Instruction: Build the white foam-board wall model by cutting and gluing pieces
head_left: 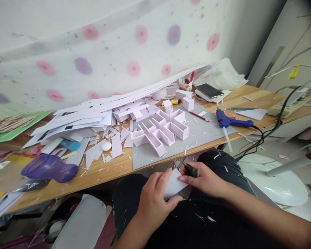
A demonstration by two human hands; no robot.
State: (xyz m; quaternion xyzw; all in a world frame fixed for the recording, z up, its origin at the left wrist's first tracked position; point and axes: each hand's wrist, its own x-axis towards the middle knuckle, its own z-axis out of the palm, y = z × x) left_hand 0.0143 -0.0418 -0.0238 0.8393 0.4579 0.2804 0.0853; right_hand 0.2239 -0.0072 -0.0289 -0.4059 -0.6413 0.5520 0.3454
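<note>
You are sitting with your hands over your lap, just in front of the grey cutting mat (197,135) that lies on the wooden desk (106,169). Your left hand (152,200) pinches a small flat white foam-board piece (174,183) between thumb and fingers. Your right hand (204,180) is closed around a small black-handled craft knife (189,169), and its tip rests at the top edge of the white piece.

The knife could slip. The piece is small, and your left fingertips sit very close to the blade, so a slip could nick them. You are cutting over your black trousers and not on the mat, so the blade could go through the board and hit your leg. The thin piece could also bend or turn in your grip and give you a crooked cut.

The white piece sits between both hands, touching each one, with the knife on its upper right corner.

On the mat stands a white foam-board model of open boxes and walls (163,129). To the right of the mat lies a blue hot glue gun (229,121). To the left of the mat are a heap of white board sheets (93,114) and a purple see-through plastic bottle lying on its side (49,167).
</note>
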